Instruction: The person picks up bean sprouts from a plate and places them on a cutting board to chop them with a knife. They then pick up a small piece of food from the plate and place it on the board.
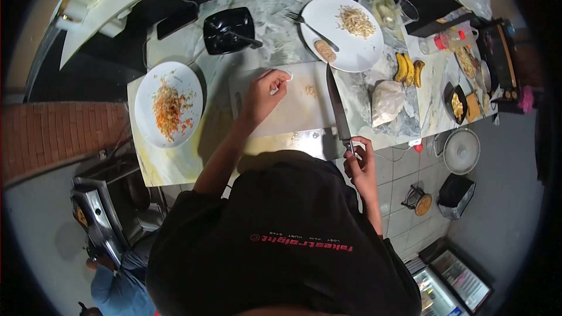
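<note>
My right hand grips the handle of a large knife, its blade pointing away over the right edge of the white cutting board. Above the board's left part, my left hand pinches a small white piece between thumb and fingertips. A few chopped bits lie on the board. To the left, a white plate bears shredded orange and pale vegetables. Behind the board, another white plate holds bean sprouts, a brown oval piece and a fork.
A black square bowl with a utensil stands at the back, near a phone. Right of the board are a plastic bag and bananas. Another person is at the lower left. A stool stands on the floor.
</note>
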Motion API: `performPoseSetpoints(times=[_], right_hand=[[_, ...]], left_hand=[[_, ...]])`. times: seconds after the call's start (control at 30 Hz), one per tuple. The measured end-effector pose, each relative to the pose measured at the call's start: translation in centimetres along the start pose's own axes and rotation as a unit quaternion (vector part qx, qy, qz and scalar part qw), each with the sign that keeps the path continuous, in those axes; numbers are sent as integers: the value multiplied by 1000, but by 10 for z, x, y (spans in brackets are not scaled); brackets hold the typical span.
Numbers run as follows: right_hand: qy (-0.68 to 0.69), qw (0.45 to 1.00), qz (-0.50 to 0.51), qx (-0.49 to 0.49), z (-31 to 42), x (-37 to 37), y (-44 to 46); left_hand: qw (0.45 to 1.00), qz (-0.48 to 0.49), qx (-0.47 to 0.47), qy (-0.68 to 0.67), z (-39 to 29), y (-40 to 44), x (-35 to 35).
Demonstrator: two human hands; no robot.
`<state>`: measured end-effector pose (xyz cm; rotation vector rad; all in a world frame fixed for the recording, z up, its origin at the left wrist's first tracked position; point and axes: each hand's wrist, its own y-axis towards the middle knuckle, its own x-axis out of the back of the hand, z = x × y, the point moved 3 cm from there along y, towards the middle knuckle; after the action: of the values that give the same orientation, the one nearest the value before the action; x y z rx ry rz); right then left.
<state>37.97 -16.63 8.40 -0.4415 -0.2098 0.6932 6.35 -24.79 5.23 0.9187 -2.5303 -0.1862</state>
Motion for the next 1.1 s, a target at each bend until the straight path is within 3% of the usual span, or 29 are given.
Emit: performPoseSetpoints(times=[0.13, 0.2, 0.4, 0.6, 0.73, 0.9, 1.0, 1.1], right_hand=[[-28, 999, 40, 12, -6, -9, -2], [-140, 989, 35, 44, -4, -12, -1], [-261, 961, 55, 76, 5, -22, 3], [-254, 956, 38, 143, 8, -22, 7], [-263, 958, 33, 111, 7, -17, 7], [-332, 915, 27, 227, 11, -19, 9], [-352, 924, 45, 140, 18, -21, 6], [-348, 923, 50, 157, 21, -25, 5]], left_hand=[[997, 2, 71, -15, 29, -38, -5], [996, 8, 82, -19, 31, -48, -6], [998, 29, 21, 44, 32, -54, -16], [990, 55, -46, 118, 35, -37, -19], [979, 86, -78, 166, 33, -25, -19], [982, 79, -70, 158, 31, -22, -20], [986, 67, -51, 142, 36, -25, -23], [994, 54, -8, 97, 48, -30, -29]])
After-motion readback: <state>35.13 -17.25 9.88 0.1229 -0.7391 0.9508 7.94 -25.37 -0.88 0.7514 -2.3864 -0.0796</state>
